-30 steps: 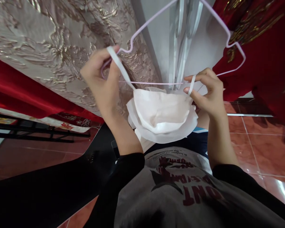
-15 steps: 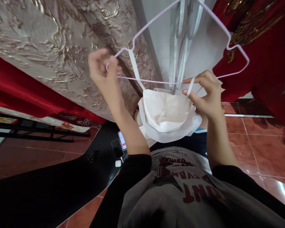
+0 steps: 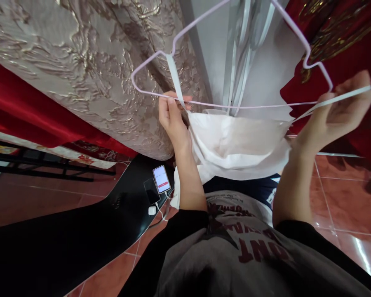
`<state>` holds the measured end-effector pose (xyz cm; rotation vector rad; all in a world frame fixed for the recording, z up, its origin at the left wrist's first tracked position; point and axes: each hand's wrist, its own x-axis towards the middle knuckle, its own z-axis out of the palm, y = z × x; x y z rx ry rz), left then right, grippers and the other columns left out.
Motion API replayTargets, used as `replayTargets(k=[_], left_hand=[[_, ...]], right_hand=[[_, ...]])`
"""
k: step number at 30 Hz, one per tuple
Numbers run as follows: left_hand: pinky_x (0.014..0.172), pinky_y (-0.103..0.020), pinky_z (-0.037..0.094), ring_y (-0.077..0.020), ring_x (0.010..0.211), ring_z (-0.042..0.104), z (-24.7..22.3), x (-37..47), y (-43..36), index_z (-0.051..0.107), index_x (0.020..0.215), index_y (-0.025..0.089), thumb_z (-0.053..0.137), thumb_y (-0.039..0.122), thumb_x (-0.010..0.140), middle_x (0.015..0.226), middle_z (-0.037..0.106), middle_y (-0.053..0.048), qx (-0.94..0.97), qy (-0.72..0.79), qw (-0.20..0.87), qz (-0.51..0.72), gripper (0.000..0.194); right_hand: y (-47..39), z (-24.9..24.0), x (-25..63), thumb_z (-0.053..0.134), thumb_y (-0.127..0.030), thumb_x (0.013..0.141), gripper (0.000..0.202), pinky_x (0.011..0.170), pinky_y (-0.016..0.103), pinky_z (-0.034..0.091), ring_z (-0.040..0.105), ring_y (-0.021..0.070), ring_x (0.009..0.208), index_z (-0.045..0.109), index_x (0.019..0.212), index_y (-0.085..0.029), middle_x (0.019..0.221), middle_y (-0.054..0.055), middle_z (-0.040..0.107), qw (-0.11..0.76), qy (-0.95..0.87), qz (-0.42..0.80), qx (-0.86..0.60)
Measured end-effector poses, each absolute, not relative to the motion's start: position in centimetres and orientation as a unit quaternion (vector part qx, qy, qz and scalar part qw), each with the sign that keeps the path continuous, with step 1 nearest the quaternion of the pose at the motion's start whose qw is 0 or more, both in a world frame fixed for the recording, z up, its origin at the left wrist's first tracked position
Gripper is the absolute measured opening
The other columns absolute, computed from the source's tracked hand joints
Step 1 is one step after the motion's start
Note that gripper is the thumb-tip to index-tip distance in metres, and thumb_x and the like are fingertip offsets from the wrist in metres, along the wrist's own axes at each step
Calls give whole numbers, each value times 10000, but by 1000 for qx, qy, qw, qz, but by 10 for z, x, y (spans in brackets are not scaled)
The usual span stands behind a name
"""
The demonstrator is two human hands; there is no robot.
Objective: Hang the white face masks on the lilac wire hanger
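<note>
A pale pink clothes hanger (image 3: pixel 200 19) stretches across the view, its top cut off by the frame edge. One strap of a white garment (image 3: pixel 235 132) is looped over the hanger's left shoulder notch. My left hand (image 3: pixel 174 119) is closed on the hanger's bottom bar, right beside that strap. Out past the hanger's right end, my right hand (image 3: pixel 340 111) has the other white strap (image 3: pixel 344 95) hooked over its fingers and pulled taut. The garment's cloth hangs below the bar, widened between my hands, over my lap.
At my left is a black bench (image 3: pixel 105 231) with two phones (image 3: pixel 161 179) and a white charger (image 3: pixel 152 210). Embossed beige fabric (image 3: pixel 89 62) hangs at the left, red fabric (image 3: pixel 349 53) at the right. White metal bars (image 3: pixel 241 62) stand behind the hanger.
My right hand has moved right, drawing its strap outward and widening the garment. My left hand has gone from the hanger's left corner to the bottom bar near the looped strap.
</note>
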<state>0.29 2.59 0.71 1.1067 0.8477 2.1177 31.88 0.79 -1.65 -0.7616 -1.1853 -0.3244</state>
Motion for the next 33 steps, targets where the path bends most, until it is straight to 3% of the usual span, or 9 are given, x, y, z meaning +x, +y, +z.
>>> replayTargets(k=[3,7,12,15,19,23,28,31,33], left_hand=[[747,-373,476,-206,711,584,4,1,27,603,959,279,539,370,1218,831,751,-16,418,333,313,785,281],[733,-387,456,-204,688,569,-2,4,29,595,963,277,556,461,1213,817,744,-24,420,326,322,784,313],[683,-384,449,-218,669,566,-5,9,29,627,954,305,651,580,1135,799,727,-18,422,316,316,789,330],[668,-360,460,-194,651,564,-6,9,28,634,966,290,654,519,1140,820,750,-20,416,301,315,798,288],[886,-375,580,-222,874,738,-6,-1,16,725,1071,279,708,633,1102,1031,817,-52,464,335,322,754,356],[1037,-428,604,-294,1135,772,4,-17,-10,835,1048,287,730,698,1069,1109,828,-85,552,386,346,654,425],[628,-385,547,-252,730,649,49,-31,-34,858,950,318,834,610,1010,969,776,-86,546,384,394,632,299],[466,-365,353,-209,611,479,76,-41,-24,871,1193,322,778,712,970,1298,787,-84,534,316,442,648,459],[470,-341,340,-206,676,495,83,-45,-10,834,1253,294,558,700,1076,1520,726,-37,489,305,404,710,522]], right_hand=[[9,19,334,807,-549,1008,322,979,498,616,764,250,1040,843,1247,-337,1097,56,781,678,-608,-27,-412],[0,74,320,917,-567,891,318,828,475,570,721,265,895,809,986,-284,952,97,771,566,-689,36,-451],[-9,84,283,779,-647,966,424,967,531,561,692,367,1145,790,1144,-262,1118,152,697,610,-692,-90,-375],[-9,59,260,700,-597,1015,352,1015,537,566,704,333,1131,776,1181,-297,1148,123,754,587,-729,-41,-350],[-5,23,240,648,-579,1048,329,1137,600,505,715,304,1083,767,1224,-328,1132,46,811,416,-795,71,-435],[-6,9,237,623,-509,1074,306,1164,594,456,701,288,1072,802,1261,-347,1125,39,829,448,-762,43,-465],[-11,17,241,626,-505,1091,278,1129,565,485,719,261,1024,849,1179,-364,1082,19,849,468,-752,58,-460],[-12,20,243,634,-490,1093,263,1102,560,502,712,249,978,856,1153,-362,1038,13,848,473,-751,51,-457],[-13,20,245,635,-473,1092,262,1111,569,502,715,250,990,853,1187,-363,1066,11,854,465,-756,47,-458]])
